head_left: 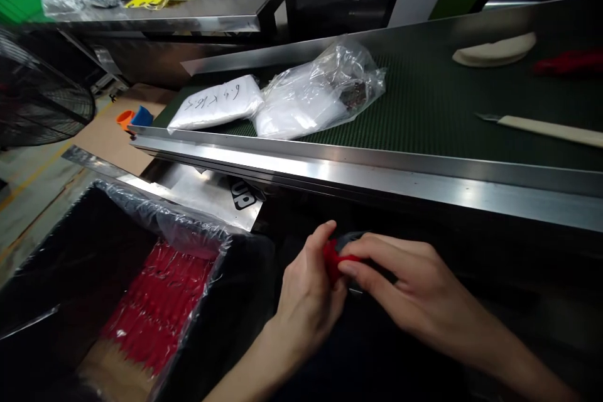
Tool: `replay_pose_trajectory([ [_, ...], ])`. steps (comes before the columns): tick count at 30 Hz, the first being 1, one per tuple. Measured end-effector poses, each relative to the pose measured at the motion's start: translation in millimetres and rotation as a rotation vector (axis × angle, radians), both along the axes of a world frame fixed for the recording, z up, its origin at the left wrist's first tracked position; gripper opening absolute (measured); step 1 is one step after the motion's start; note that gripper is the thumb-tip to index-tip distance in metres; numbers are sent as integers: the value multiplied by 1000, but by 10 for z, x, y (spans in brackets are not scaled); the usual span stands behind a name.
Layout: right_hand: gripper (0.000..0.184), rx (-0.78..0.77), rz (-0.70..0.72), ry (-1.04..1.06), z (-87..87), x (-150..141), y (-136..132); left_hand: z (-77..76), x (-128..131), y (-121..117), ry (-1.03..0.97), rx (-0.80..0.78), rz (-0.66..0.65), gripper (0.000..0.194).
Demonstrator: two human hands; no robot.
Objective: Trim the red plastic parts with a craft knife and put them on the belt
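Note:
Low in front of the conveyor, my left hand is closed around a small red piece, most of it hidden by the fingers. My right hand pinches a thin part of that same red piece between thumb and fingertips. Its exact kind does not show. To the left, a black bin with a clear plastic liner holds rows of red pieces, similar in colour. On the belt lie a knife with a pale handle, a cream curved piece and another red piece.
A green conveyor belt with a raised metal edge crosses the view. White packets and a clear bag lie on it. A fan, cardboard, orange ring and metal table are at the left.

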State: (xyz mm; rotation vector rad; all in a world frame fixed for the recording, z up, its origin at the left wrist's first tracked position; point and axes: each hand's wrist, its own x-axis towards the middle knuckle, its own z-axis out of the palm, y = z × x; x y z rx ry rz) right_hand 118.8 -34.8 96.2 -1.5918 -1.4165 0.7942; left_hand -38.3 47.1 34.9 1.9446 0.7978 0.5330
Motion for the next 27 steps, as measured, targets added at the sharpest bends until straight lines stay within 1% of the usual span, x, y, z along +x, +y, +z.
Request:
replay_pose_trajectory([
  [2, 12, 99, -170, -66, 4, 46, -137, -32, -14, 50, 11, -124, 92, 70],
  [3, 12, 135, -260, -117, -2, 69, -223, -40, -12, 89, 8, -198, 147, 62],
  [4, 13, 160, -336, -171, -13, 88, -313, -43, -7, 134, 3, -269, 190, 50],
  [5, 14, 177, -376, -228, -27, 103, -400, -41, 0, 181, -2, -328, 221, 35],
  [6, 15, 204, -384, -283, -42, 110, -476, -32, 8, 224, -4, -376, 235, 22],
  [7, 17, 233, -346, -343, -59, 109, -536, -17, 15, 259, -7, -424, 248, 15],
  [9, 23, 323, -229, -466, -96, 77, -597, 29, 30, 295, -17, -499, 267, 16],
  [11, 27, 401, -132, -544, -136, 17, -587, 86, 45, 287, -35, -554, 279, 18],
  [14, 27, 416, -92, -570, -208, -56, -520, 147, 59, 239, -73, -618, 273, 21],
  [15, 28, 409, -52, -575, -232, -62, -501, 153, 58, 227, -86, -630, 266, 22],
  [17, 30, 407, 52, -599, -277, -36, -480, 138, 44, 216, -110, -626, 246, 21],
  [20, 33, 369, 197, -640, -326, 43, -476, 70, -9, 219, -132, -548, 214, 16],
  [22, 30, 334, 207, -625, -355, 59, -473, 14, -51, 204, -140, -481, 188, 13],
  [23, 28, 336, 158, -582, -371, 40, -467, -15, -68, 184, -146, -454, 182, 12],
  [24, 26, 346, 71, -515, -389, 2, -457, -45, -80, 153, -156, -431, 187, 11],
  [26, 21, 353, -177, -354, -432, -127, -423, -107, -88, 65, -183, -390, 233, 11],
  [27, 19, 330, -302, -280, -458, -210, -400, -139, -84, 11, -198, -369, 265, 10],
])
